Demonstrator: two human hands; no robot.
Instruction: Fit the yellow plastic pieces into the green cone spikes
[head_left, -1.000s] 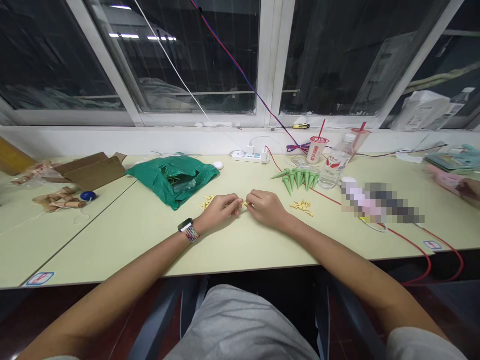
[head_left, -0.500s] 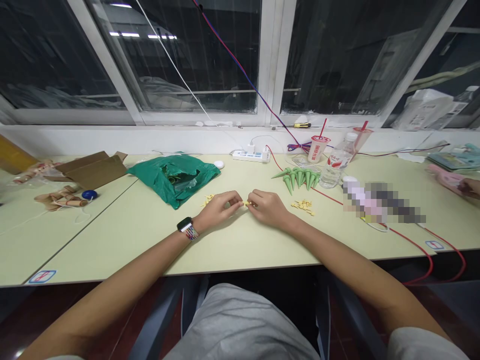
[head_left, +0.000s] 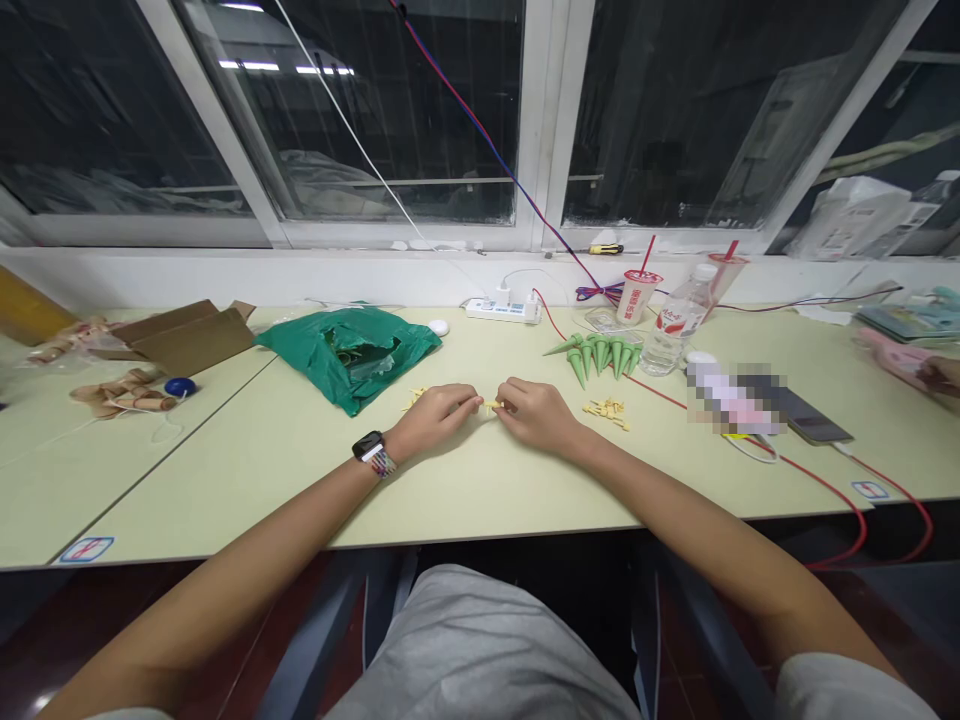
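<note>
Held between two bare hands over a pale yellow-green, flat tabletop (head_left: pixel 480 505): a small, slender, yellow, plastic-looking piece (head_left: pixel 492 405). Pinched at its right end between thumb and fingers of the right hand (head_left: pixel 536 412); met at its left end by the bunched fingertips of the left hand (head_left: pixel 437 413), whether gripping or merely touching, impossible to tell. Best handled, by the look of it, with a light pinch close to each end, middle left in sight, force kept along the length rather than across so thin a part. Worth sparing from a stray knuckle: a loose yellow scatter (head_left: pixel 608 411) near the right hand and a second yellow cluster (head_left: pixel 415 395), partly hidden behind the left. Farther back, bunched together: green, pointed, cone-shaped pieces (head_left: pixel 598 352); off to the left, a torn, crumpled, green plastic bag (head_left: pixel 315 345).
</note>
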